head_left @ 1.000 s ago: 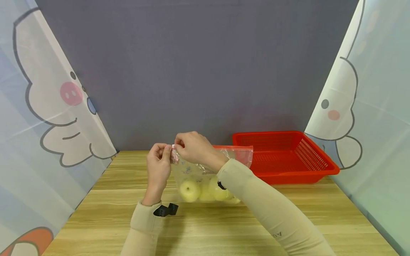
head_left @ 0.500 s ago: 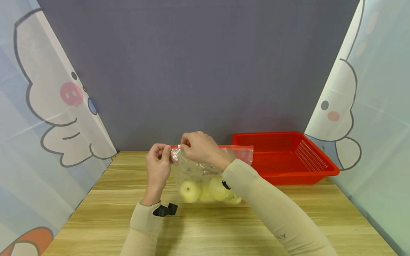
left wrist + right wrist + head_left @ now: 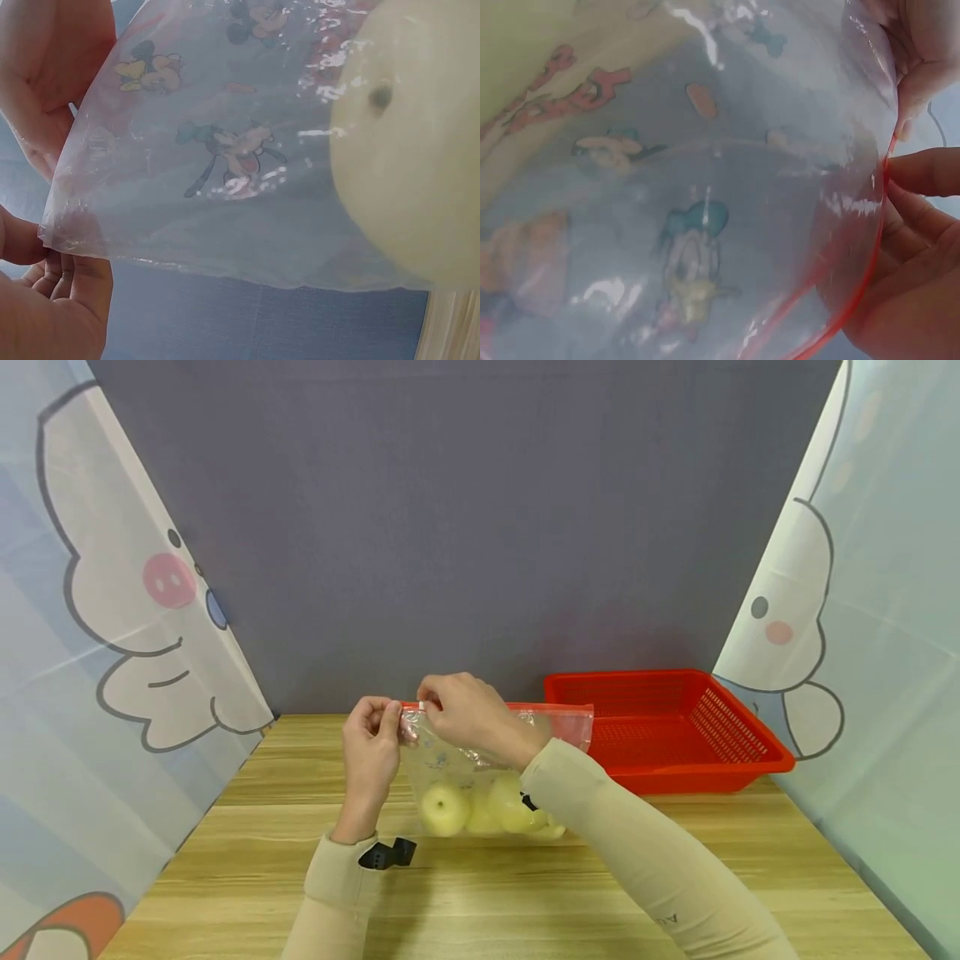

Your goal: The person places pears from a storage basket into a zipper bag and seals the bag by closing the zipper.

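Note:
A clear zip bag [image 3: 442, 762] printed with cartoon figures stands upright on the table, its red zip strip [image 3: 871, 262] along the top. Pale yellow-green round fruits [image 3: 445, 810] lie at its bottom, one showing a dark dimple. At the bag's upper left corner, the thumb and fingers of my left hand [image 3: 372, 743] pinch the edge. Just right of it, my right hand [image 3: 468, 714] pinches the strip by the small white slider [image 3: 422, 706]. That forearm crosses in front of the bag and hides part of it. In the right wrist view, the strip bows outward.
A red perforated plastic basket [image 3: 675, 768] stands at the back right, partly behind the bag's right end. The wooden table [image 3: 480, 902] meets a dark grey panel [image 3: 480, 527] at the back, with cartoon-printed curtains on both sides.
My right hand and the white slider have moved a little to the right along the strip, uncovering red strip beside my left hand. The left hand stays at the corner.

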`<action>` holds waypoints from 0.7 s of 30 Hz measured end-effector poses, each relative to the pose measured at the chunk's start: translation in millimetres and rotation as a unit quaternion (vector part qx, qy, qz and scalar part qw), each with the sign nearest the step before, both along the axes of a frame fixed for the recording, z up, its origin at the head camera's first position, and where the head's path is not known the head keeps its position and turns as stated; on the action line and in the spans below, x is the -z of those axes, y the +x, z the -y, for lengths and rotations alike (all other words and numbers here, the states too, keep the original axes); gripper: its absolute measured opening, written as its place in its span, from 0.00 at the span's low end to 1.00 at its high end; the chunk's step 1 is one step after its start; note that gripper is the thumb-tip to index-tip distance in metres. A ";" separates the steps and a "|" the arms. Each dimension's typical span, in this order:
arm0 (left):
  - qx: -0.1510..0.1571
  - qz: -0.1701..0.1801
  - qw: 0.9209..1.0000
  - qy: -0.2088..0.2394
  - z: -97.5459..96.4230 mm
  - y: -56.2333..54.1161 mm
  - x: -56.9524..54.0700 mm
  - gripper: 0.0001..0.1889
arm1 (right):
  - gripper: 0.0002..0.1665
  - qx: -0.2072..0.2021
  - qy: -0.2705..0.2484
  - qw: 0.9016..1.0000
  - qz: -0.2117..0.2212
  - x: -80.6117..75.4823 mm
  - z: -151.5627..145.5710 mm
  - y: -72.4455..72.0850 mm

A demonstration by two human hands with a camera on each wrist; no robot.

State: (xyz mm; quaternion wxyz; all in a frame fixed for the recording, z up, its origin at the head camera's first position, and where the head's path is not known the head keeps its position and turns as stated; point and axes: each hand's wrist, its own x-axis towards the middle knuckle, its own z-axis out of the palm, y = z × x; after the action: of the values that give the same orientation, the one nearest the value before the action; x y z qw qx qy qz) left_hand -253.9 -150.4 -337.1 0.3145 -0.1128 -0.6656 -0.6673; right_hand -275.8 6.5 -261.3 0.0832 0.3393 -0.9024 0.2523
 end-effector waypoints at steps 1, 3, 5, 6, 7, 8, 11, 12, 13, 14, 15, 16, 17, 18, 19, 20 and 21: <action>0.001 -0.001 1.000 0.000 0.0 0.2 -0.1 0.10 | 0.13 0.001 -0.002 1.000 0.001 0.2 0.9 0.8; 0.003 -0.002 1.000 0.001 0.1 0.0 0.2 0.10 | 0.12 0.004 -0.005 1.000 -0.002 0.7 2.4 1.9; 0.005 -0.004 1.000 0.003 0.1 -0.1 0.2 0.10 | 0.11 0.008 -0.010 1.000 -0.008 1.3 3.3 2.5; 0.007 -0.004 1.000 0.005 0.2 -0.3 0.3 0.10 | 0.11 0.009 -0.011 1.000 -0.012 1.5 3.5 2.8; 0.008 -0.004 1.000 0.006 0.2 -0.3 0.2 0.10 | 0.11 0.010 -0.012 1.000 -0.017 1.9 3.5 2.8; 0.008 -0.004 1.000 0.006 0.2 -0.4 0.4 0.09 | 0.11 0.011 -0.012 1.000 -0.022 2.2 3.6 2.9; 0.010 -0.005 1.000 0.005 -0.3 0.0 -0.2 0.09 | 0.10 0.012 -0.007 0.999 -0.040 3.0 3.4 3.0; 0.010 -0.005 1.000 0.004 -0.6 0.3 -0.4 0.08 | 0.10 0.013 -0.005 0.999 -0.045 3.2 3.4 3.1; 0.011 -0.004 1.000 0.003 -0.9 0.6 -0.5 0.08 | 0.10 0.014 -0.003 0.999 -0.049 3.5 3.4 3.0; 0.011 -0.004 1.000 0.001 -1.2 0.7 -0.5 0.08 | 0.09 0.015 -0.002 0.999 -0.052 3.9 3.4 2.8; 0.012 -0.003 1.000 0.000 -1.5 1.0 -0.7 0.08 | 0.09 0.017 -0.001 0.998 -0.053 4.3 3.3 2.7; 0.012 -0.002 1.000 -0.002 -1.6 1.4 -0.9 0.08 | 0.09 0.018 -0.002 0.998 -0.053 4.6 3.3 2.5; 0.012 -0.002 1.000 -0.003 -1.7 1.6 -1.0 0.08 | 0.08 0.020 -0.003 0.999 -0.051 5.0 3.2 2.4; 0.012 -0.001 1.000 -0.004 -1.8 1.9 -1.1 0.08 | 0.08 0.021 -0.004 0.999 -0.049 5.3 3.2 2.1; 0.011 -0.001 1.000 -0.005 -1.7 2.0 -1.2 0.08 | 0.07 0.022 -0.006 0.999 -0.047 5.7 3.1 1.7; 0.010 -0.001 1.000 -0.004 -1.6 2.0 -1.2 0.08 | 0.07 0.023 -0.007 0.999 -0.046 5.9 3.0 1.5; 0.009 -0.001 1.000 -0.004 -1.4 2.0 -1.2 0.08 | 0.07 0.024 -0.009 0.999 -0.043 6.1 2.8 1.3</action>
State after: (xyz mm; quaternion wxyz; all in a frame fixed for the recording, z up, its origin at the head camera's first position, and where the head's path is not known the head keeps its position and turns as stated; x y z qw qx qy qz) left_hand -251.9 -149.0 -335.9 0.3091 -0.1209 -0.6667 -0.6673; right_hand -274.5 3.7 -267.5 0.1310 0.3277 -0.9035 0.2431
